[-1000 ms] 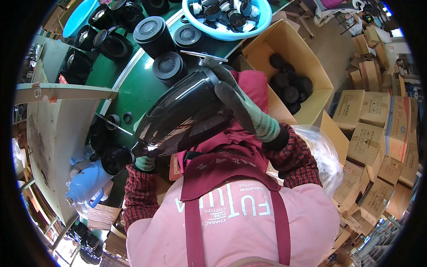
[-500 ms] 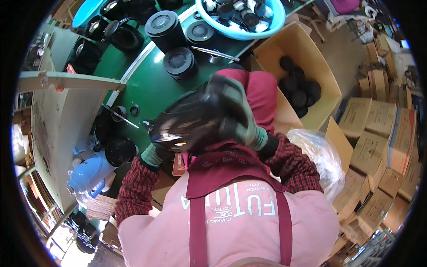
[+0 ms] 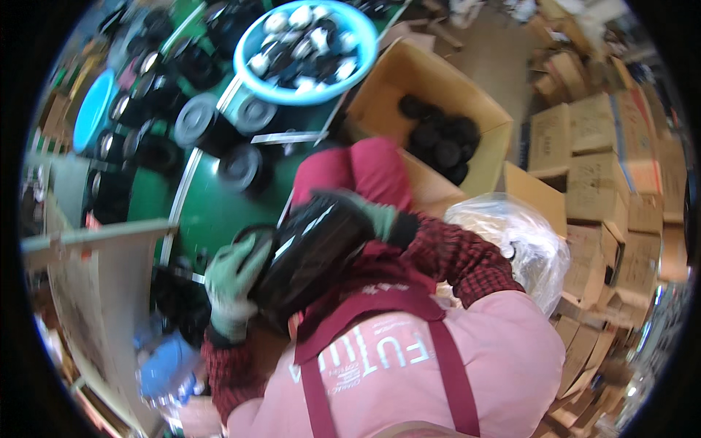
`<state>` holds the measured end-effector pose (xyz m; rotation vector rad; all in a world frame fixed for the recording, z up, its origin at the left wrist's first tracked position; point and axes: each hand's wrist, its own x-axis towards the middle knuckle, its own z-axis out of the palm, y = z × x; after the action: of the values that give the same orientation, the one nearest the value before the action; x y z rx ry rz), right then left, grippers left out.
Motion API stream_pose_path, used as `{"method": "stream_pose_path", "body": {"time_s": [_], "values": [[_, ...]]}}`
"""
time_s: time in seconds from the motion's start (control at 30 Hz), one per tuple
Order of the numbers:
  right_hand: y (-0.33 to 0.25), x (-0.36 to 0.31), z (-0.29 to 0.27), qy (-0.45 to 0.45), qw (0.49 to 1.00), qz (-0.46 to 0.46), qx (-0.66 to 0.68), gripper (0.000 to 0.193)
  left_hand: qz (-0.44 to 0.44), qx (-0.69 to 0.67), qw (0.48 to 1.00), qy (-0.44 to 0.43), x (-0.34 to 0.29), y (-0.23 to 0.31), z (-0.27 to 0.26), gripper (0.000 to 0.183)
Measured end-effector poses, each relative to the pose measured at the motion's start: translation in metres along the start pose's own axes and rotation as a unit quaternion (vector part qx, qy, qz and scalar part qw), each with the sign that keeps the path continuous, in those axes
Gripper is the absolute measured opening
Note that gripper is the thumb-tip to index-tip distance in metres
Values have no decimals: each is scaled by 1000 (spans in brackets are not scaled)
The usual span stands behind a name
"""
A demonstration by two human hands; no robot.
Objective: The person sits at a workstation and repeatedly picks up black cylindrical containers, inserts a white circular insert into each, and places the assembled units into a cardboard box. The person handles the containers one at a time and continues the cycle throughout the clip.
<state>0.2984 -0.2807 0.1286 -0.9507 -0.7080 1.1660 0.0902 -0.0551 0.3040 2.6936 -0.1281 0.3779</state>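
A glossy black jug [image 3: 315,244] lies on its side across my lap, tilted, with a curved black handle at its left end. My left hand [image 3: 237,281], in a pale green glove, is closed round the handle end. At the other end my right hand [image 3: 376,215], gloved alike, holds the jug; most of its fingers are hidden or blurred. Beyond them, black lidded cylinders [image 3: 244,169] stand on the green bench [image 3: 193,208] beside a metal strip [image 3: 288,137].
A light blue basin [image 3: 369,44] of black and white parts stands at the far bench edge. An open carton [image 3: 485,142] holding round black pieces [image 3: 445,139] sits right of my knees, near a clear plastic bag [image 3: 544,252]. Cartons [image 3: 595,182] pile up at right; a blue jug [image 3: 168,365] is at left.
The jug has turned and come lower into my lap. My left hand has shifted up onto its handle end. The whole view has swung, so the bench things sit further left.
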Motion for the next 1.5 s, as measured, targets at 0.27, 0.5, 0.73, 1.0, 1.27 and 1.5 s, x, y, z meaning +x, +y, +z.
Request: {"method": "stream_pose_path", "body": {"time_s": [0.27,0.5,0.73,1.0,1.27,1.5], "values": [[-69,19,43,39,983,-153,-90,66,-322,-441,827,133,-54,-35,74,66],[-43,14,12,130,966,168,148,68,-163,-245,956,0,1,-14,29,68],[-59,9,50,74,988,-130,-26,64,-275,-375,877,122,-51,-36,80,63],[-57,-6,25,56,997,-14,-49,63,-166,-299,939,33,-14,-36,38,95],[-61,11,35,115,985,-116,60,56,-227,-458,844,162,-58,-38,105,72],[-20,-8,14,235,901,148,333,44,-155,-140,978,13,37,-4,27,53]]}}
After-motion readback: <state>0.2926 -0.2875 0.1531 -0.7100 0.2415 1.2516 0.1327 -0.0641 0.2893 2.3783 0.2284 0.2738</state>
